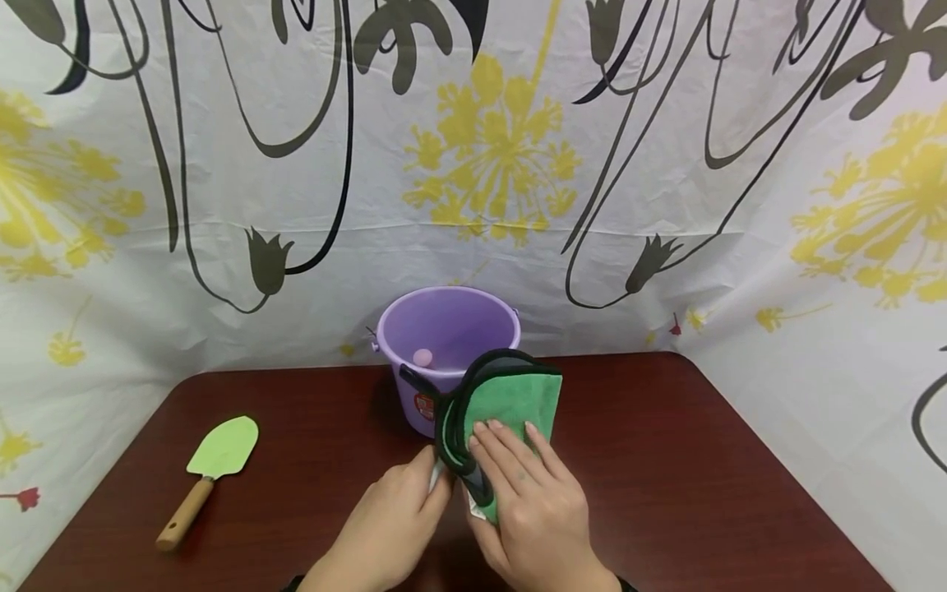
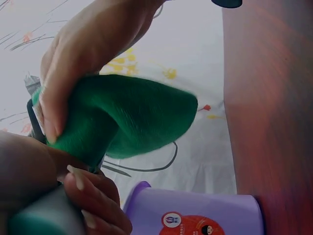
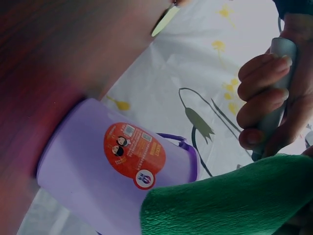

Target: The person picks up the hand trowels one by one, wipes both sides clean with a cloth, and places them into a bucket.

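Near the middle of the table, my left hand (image 1: 388, 510) wraps its fingers round a grey cylindrical handle (image 3: 279, 107); the far part of that tool is hidden by cloth. A folded green cloth (image 1: 514, 403) with black trim and a grey reverse side stands up from the hands. My right hand (image 1: 528, 510) holds this cloth, fingers laid over its face and thumb on the other side. A black piece (image 1: 418, 382) pokes out left of the cloth. Directly behind, the purple bucket (image 1: 414, 403) is partly covered by the cloth in the head view.
Inside the bucket shows a small pink round thing (image 1: 422, 358). A trowel (image 1: 222, 448) with a lime-green blade and wooden handle lies at the left of the dark red table (image 1: 688, 493). A patterned white curtain (image 1: 473, 263) hangs behind the table.
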Demonstrator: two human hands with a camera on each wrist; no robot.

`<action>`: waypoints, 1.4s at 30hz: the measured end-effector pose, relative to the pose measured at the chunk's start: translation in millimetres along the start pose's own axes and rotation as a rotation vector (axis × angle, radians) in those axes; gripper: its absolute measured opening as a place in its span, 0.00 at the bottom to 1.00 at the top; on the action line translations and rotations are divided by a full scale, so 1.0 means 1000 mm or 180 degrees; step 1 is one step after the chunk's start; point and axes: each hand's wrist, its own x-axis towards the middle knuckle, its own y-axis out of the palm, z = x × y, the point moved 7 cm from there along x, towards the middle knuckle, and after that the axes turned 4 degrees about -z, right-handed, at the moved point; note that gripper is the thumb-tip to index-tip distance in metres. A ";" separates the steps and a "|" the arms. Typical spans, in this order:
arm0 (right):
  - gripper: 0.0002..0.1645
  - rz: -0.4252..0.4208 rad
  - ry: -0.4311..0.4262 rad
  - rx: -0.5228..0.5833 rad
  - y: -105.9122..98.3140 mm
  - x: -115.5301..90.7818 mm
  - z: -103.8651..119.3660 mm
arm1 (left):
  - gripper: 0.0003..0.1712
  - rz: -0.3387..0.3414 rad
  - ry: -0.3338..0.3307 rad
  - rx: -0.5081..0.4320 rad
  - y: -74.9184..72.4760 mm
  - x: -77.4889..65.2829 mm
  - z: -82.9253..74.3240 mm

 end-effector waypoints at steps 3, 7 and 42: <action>0.28 0.0074 0.0057 -0.0042 0.003 -0.001 -0.001 | 0.09 -0.0007 -0.0053 -0.0007 0.001 0.000 0.001; 0.28 0.0031 0.0140 -0.0065 0.004 -0.002 -0.003 | 0.09 -0.0014 -0.0076 -0.0010 0.001 -0.001 -0.001; 0.24 0.0029 0.0562 -0.0221 0.009 -0.005 -0.024 | 0.16 0.0146 -0.0216 -0.0223 0.014 -0.002 0.001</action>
